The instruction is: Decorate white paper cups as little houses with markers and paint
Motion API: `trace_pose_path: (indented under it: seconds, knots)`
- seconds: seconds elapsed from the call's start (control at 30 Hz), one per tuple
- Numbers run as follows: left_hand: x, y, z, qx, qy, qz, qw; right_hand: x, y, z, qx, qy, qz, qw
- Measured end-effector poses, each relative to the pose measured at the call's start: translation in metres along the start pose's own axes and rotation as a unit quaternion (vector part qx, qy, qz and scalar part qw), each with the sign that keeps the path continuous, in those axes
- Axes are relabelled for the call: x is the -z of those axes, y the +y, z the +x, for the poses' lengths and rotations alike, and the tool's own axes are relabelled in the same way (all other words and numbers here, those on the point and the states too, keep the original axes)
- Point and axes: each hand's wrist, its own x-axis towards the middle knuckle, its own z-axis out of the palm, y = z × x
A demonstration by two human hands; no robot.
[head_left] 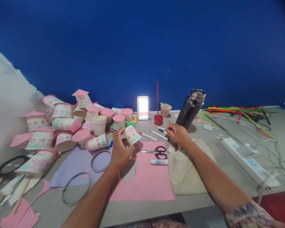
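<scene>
My left hand (120, 151) is closed round a small paper cup (132, 135) drawn with a pink window and green grass, and holds it on its side just above the pink paper sheet (147, 177). My right hand (179, 134) reaches over the markers (160, 133) lying on the table, its fingers curled down onto one with a blue cap (161, 130). Black-handled scissors (158, 152) and a glue stick (159, 162) lie on the pink sheet between my hands.
Several decorated cups with pink paper roofs (61, 123) are heaped at the left, beside a stack of plain cups (99, 124). Two wire rings (101, 160) lie on lilac paper. A steel flask (191, 107), a cream cloth bag (190, 171), a power strip (248, 161) and coloured sticks (239, 111) lie right.
</scene>
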Motion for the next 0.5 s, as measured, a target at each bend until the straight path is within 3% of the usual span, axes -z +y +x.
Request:
trace_pose_path:
  seconds: [0.23,0.5]
  knots:
    - [-0.004,0.008,-0.009,-0.07,0.006,0.044,0.997,-0.01,-0.006,-0.004,0.065,-0.005,0.037,0.997]
    - [-0.007,0.012,-0.011,-0.004,0.015,-0.014,1.0,0.0,0.011,0.001,-0.037,0.126,0.091,0.987]
